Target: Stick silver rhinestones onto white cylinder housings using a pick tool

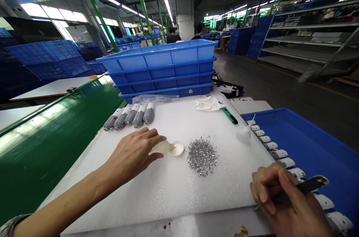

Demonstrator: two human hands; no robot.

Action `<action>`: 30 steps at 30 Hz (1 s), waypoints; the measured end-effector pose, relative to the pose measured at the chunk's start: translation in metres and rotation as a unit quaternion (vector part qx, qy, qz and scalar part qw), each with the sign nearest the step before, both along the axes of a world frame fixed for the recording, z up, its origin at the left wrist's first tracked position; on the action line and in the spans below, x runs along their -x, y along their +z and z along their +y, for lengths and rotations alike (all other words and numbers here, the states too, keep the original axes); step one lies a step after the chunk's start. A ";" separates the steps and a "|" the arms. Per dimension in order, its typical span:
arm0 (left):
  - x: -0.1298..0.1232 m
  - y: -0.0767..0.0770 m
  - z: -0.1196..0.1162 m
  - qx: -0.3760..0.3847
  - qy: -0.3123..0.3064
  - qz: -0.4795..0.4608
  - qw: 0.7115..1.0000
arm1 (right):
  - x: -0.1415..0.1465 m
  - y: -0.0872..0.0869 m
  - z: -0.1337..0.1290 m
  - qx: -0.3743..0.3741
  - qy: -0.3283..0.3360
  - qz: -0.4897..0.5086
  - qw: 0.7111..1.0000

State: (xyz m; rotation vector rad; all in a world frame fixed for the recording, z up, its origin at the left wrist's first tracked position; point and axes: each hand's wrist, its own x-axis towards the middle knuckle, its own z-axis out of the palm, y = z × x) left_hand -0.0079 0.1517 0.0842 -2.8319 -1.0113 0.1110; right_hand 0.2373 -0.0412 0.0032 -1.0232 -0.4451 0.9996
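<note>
My left hand (140, 145) is closed around a small translucent squeeze bottle (161, 148), tipped on its side. Its nozzle points into a shallow white round cap (177, 148) on the foam-covered table. Just right of the cap lies a loose pile of tiny silvery metal pieces (202, 156). Low at the right, my right hand (288, 199) grips a slim black tool (314, 184) like a pen; it looks like tweezers, with most of it hidden by the fingers. Near that hand, grey-and-white cylindrical parts (279, 154) line the edge of a blue tray.
Several more grey-and-white cylinders (138, 115) lie at the far left of the white foam sheet (134, 199). Stacked blue crates (162, 65) stand behind. A white cloth (208, 104), a green cutter (230, 115) and a clear dropper bottle (243, 134) lie at right, beside the blue tray (314, 136).
</note>
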 end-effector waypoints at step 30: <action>-0.002 -0.001 0.003 -0.020 -0.007 0.016 1.000 | -0.005 -0.012 -0.003 -0.011 0.028 0.008 1.000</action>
